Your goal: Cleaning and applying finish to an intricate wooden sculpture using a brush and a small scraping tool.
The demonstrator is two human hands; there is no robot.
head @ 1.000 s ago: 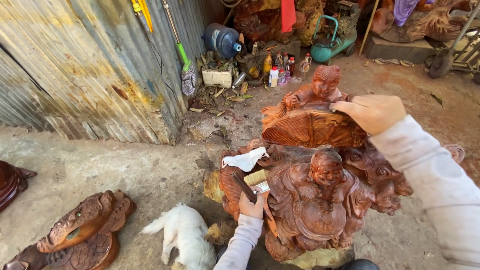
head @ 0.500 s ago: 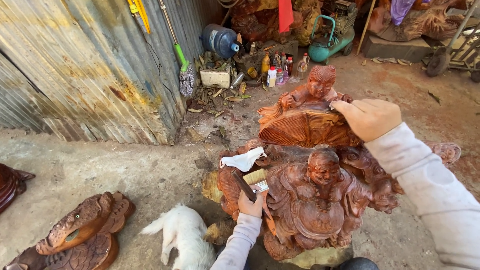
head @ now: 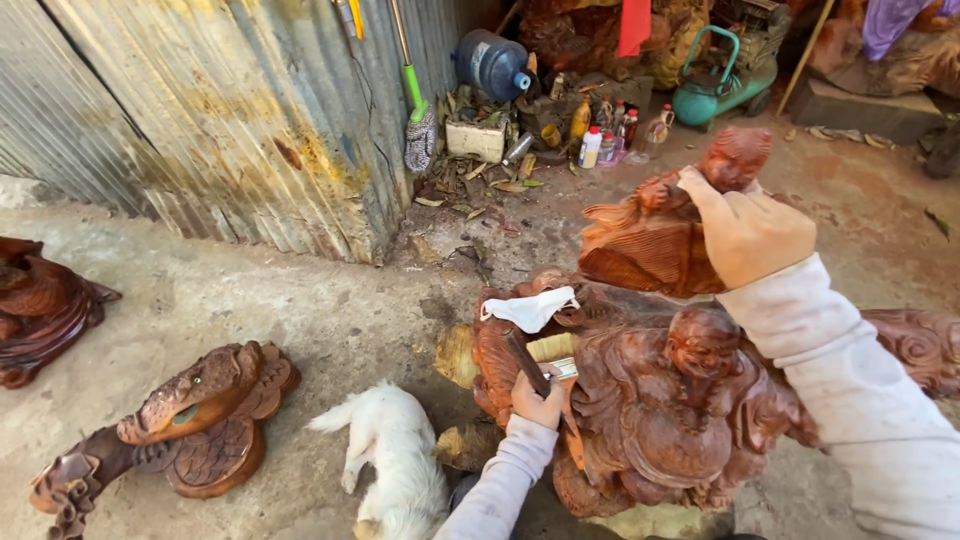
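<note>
A large reddish-brown wooden carving of a round-bellied seated figure (head: 690,400) stands in front of me. My left hand (head: 537,396) is closed on the dark handle of a flat paintbrush (head: 545,362), whose pale bristles lie against the carving's left side. My right hand (head: 745,232), in a tan glove, rests on a smaller carved wooden figure (head: 650,235) behind the big one. A white face mask (head: 528,308) lies draped on the big carving's upper left.
A white dog (head: 395,460) lies on the concrete beside the carving. Two more wood carvings (head: 190,415) (head: 40,305) sit at left. A corrugated metal wall (head: 230,110), a mop, a blue water jug (head: 492,62), bottles and a green compressor (head: 725,85) stand behind.
The view has shifted slightly. My right hand stays on the smaller carving, and my left hand has nudged the brush along the big carving's left side.
</note>
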